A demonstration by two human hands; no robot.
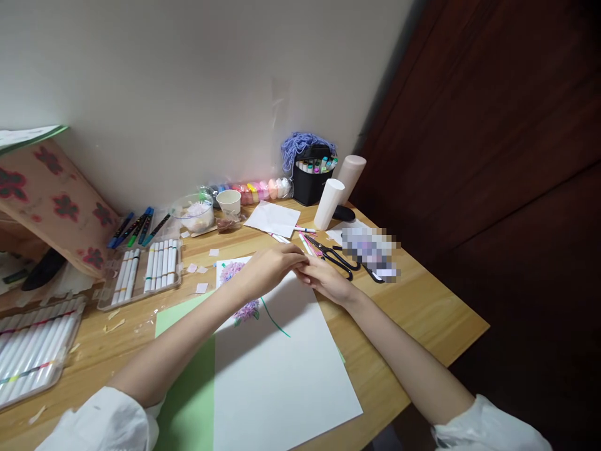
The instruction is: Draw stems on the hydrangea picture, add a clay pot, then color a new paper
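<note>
My left hand (275, 268) and my right hand (327, 279) meet above the top of a white sheet of paper (286, 382). Their fingers are bent and closed together where they touch; anything between them is too small or hidden to make out. On the sheet, partly behind my left arm, are purple and pink flower clusters (246, 311) with green leaves. A curved green line (275, 320) runs down from them. Under the white sheet lies a green sheet (188, 382). Black-handled scissors (339, 258) rest just beyond my right hand.
Marker trays (162, 266) and loose paper scraps (201, 287) lie to the left. Along the wall stand a plastic bowl (197, 216), a paper cup (229, 202), a black marker case (310, 186) with blue yarn (300, 147), and a white cylinder (328, 205). A dark wooden panel rises at right.
</note>
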